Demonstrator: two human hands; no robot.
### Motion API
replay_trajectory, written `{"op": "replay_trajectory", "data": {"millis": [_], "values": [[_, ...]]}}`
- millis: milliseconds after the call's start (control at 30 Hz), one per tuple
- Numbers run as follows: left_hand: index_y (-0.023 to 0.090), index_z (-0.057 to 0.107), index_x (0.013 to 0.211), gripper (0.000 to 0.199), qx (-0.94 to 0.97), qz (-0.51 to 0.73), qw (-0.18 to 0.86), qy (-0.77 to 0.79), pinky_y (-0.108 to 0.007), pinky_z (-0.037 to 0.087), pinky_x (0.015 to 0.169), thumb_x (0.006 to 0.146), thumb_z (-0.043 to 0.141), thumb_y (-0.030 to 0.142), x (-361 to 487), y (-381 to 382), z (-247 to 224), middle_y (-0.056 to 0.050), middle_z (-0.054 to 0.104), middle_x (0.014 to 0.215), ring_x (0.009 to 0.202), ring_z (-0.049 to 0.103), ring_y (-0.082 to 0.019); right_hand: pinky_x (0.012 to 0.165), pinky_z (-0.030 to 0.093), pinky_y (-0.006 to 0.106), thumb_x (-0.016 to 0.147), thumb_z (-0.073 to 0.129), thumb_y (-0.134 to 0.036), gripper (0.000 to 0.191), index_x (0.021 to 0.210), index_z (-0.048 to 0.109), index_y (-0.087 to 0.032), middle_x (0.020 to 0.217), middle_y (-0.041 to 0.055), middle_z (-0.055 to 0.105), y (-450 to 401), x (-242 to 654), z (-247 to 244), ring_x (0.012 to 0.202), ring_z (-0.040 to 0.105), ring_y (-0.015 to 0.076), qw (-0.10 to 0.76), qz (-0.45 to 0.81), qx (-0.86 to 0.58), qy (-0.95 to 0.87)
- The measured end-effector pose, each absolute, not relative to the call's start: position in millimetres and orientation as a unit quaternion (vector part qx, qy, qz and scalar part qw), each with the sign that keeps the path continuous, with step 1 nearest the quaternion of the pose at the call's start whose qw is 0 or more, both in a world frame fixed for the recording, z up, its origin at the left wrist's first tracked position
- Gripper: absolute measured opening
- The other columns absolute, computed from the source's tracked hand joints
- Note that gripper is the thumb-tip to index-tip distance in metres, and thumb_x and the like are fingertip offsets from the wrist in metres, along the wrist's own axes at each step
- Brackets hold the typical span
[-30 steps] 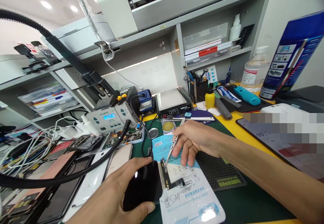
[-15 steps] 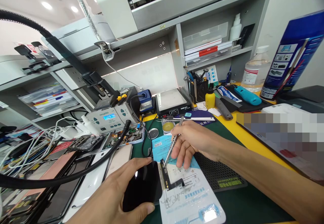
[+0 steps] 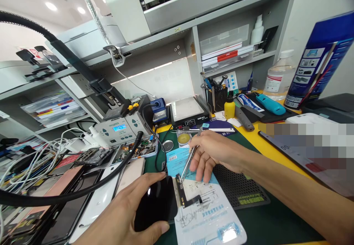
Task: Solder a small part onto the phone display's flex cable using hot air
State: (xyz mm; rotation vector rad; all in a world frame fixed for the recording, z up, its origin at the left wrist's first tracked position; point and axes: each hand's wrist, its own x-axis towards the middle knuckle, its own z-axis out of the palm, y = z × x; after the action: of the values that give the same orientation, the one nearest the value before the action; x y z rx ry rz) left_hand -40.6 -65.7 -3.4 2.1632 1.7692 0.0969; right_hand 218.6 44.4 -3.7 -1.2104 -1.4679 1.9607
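My left hand [image 3: 134, 215] grips a glossy black phone screen [image 3: 156, 208] by its edges, thumb at the near end and fingers at the far end. Between the fingers of my right hand [image 3: 208, 151] is a pair of metal tweezers [image 3: 188, 164], slanting down to the left. Their tips touch or hover just over the upper part of a black L-shaped flex cable [image 3: 181, 195] along the screen's right side. Under the flex cable lies a blue and white printed package [image 3: 218, 215]. Whether the tips pinch anything is too small to tell.
A black perforated mat [image 3: 235, 189] lies right of the package. A thick black hose [image 3: 107, 186] curves across phones on the left. Behind stand a solder paste tin [image 3: 184, 138], a heating plate [image 3: 188, 110] and a yellow bottle [image 3: 229, 106]. A phone [image 3: 284, 145] lies at the right.
My right hand and the tweezers have shifted very slightly, with the tips still at the flex cable's upper part. The left hand and screen have stayed put. The phone at right now shows lit digits.
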Motion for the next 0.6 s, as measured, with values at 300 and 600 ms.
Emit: {"op": "replay_trajectory", "data": {"millis": [300,600], "values": [[0.044,0.043,0.147,0.072,0.753,0.055,0.173,0.633,-0.050,0.048,0.114,0.082,0.072,0.043,-39.5,-67.8,-4.0,0.001,0.058,0.148,0.132,0.059,-0.032,0.041,0.059,0.021,0.106,0.043,-0.027,0.053,0.069,0.072,-0.003,0.058,0.0178,0.074,45.5,230.8,11.2,0.042,0.070,0.0170,0.160,0.729,-0.415,-0.520],[0.050,0.033,0.148,0.072,0.760,0.035,0.208,0.615,-0.044,0.051,0.111,0.086,0.069,0.044,-43.7,-67.2,-2.5,0.004,0.053,0.151,0.133,0.057,-0.027,0.040,0.060,0.023,0.103,0.051,-0.021,0.036,0.075,0.068,-0.005,0.067,0.0141,0.076,48.4,229.4,7.9,0.044,0.071,0.0171,0.174,0.717,-0.434,-0.518]]}}
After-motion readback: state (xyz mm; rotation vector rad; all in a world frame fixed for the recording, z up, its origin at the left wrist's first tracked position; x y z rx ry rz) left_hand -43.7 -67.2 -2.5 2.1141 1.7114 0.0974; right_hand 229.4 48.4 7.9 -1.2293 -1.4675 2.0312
